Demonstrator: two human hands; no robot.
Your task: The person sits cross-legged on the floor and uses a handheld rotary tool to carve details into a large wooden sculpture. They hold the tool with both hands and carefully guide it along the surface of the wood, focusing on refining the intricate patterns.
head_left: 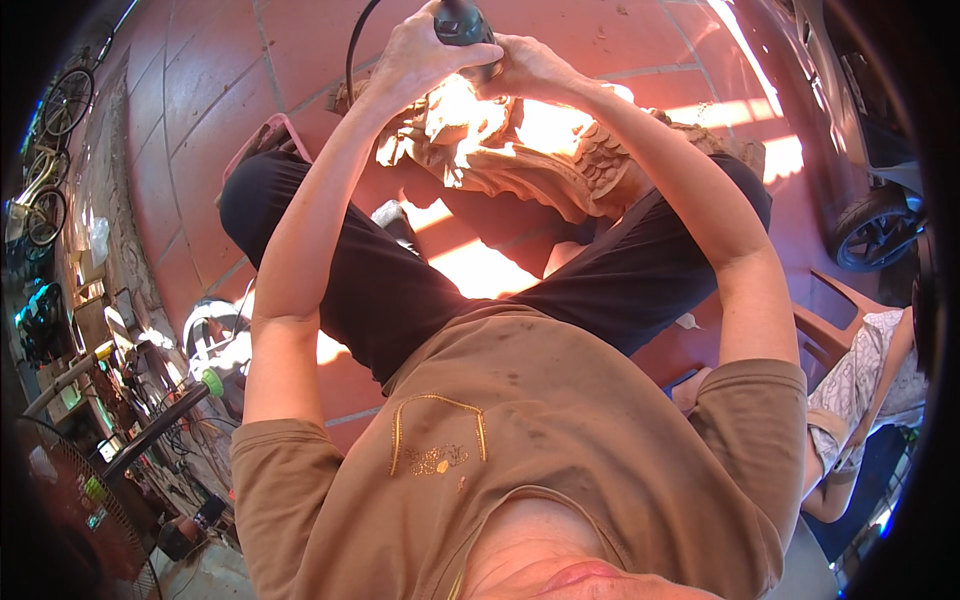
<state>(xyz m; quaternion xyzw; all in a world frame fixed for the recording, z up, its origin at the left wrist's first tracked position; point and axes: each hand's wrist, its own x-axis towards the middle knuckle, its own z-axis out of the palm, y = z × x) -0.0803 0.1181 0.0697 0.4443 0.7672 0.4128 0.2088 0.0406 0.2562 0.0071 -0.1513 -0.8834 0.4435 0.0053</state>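
Observation:
Both hands are stretched far forward around a dark green corded power tool (463, 24) at the top edge of the view. My left hand (420, 58) wraps its body from the left, the thumb lying across it. On the other side, my right hand (535, 70) grips its lower part. Just beneath lies a brown carved wooden piece (590, 165), with flowing folds and a scale-like pattern, between my spread knees. Strong sunlight washes out its middle. The tool's working end is hidden, so I cannot tell whether it touches the wood.
A black cable (352, 55) curves left of the tool. Red floor tiles (215, 120) lie around. Left are bicycles (65, 105), clutter and a fan (85, 490). At right stand a wheeled vehicle's tyre (872, 232), a brown chair (835, 310) and another person's patterned clothing (855, 370).

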